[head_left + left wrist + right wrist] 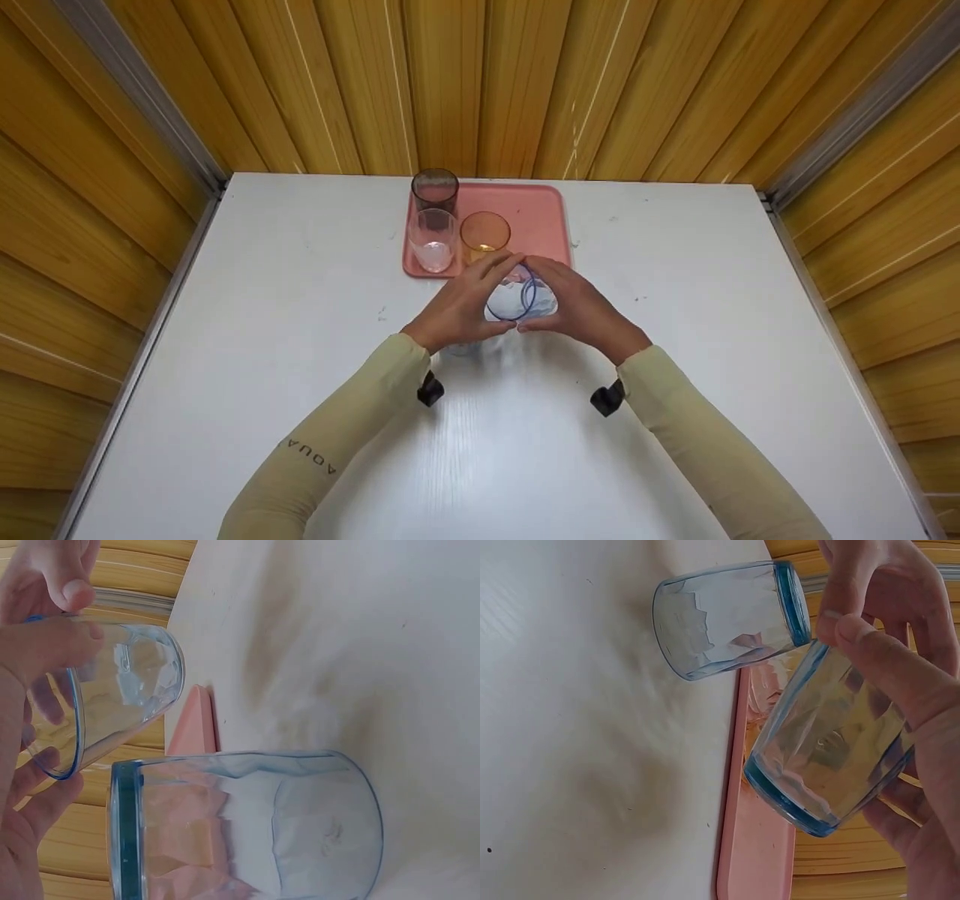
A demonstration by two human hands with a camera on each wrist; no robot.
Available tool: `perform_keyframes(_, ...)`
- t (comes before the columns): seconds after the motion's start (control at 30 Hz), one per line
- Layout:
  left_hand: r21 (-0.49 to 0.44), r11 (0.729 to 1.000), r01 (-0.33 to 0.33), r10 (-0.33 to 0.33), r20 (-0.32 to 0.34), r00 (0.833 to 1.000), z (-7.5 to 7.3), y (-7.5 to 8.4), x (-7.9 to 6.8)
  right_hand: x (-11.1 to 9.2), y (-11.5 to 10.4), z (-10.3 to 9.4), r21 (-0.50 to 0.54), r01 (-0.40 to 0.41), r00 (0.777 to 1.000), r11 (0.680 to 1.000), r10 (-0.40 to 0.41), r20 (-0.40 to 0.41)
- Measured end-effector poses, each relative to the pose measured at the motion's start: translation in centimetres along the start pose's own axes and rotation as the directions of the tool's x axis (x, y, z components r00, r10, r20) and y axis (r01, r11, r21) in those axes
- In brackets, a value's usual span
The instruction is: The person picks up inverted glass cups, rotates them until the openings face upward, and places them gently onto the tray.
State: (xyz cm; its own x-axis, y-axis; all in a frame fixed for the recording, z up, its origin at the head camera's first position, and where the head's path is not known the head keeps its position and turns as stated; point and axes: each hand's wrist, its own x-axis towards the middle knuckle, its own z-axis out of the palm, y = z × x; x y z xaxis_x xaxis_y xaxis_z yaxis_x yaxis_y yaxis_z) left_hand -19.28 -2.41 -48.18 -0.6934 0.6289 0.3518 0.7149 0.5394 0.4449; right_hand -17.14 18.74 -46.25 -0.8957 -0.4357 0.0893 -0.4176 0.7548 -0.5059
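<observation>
Both hands hold a clear, blue-rimmed drinking glass (541,298) above the table, just in front of the pink tray. My left hand (466,306) curves round one side of its rim and my right hand (583,306) round the other. Thumbs sit on the near side, fingers on the far side. The held glass is tilted, mouth up, its thick base (787,799) lower in the right wrist view. Close beside it, a second clear bluish glass (330,802) stands upside down on the table; in the head view the left hand mostly hides it.
On the pink tray (529,214) at the back of the white table (300,300) stand a dark brown glass (435,191), a clear glass (433,251) and an amber glass (484,234). Wood-patterned walls (450,82) close off the back and sides.
</observation>
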Motion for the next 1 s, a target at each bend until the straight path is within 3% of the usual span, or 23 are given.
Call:
perform_keyframes(0.3, -0.057, 0.998, 0.002, -0.002, 0.008, 1.0, 0.17, -0.02, -0.08, -0.37, 0.45, 0.01, 0.049, 0.04, 0.997, 0.998, -0.037, -0.062)
perform_keyframes(0.7, -0.127, 0.99, 0.061, -0.057, 0.034, 0.998, 0.29, -0.04, 0.03, -0.87, 0.83, -0.02, 0.106, 0.121, 0.982, 0.987, -0.103, -0.161)
perform_keyframes(1.0, -0.209, 0.971, 0.116, -0.118, 0.003, 0.993, 0.45, 0.07, 0.13, -0.78, 0.6, -0.07, 0.17, 0.134, 0.976, 0.976, -0.101, -0.19)
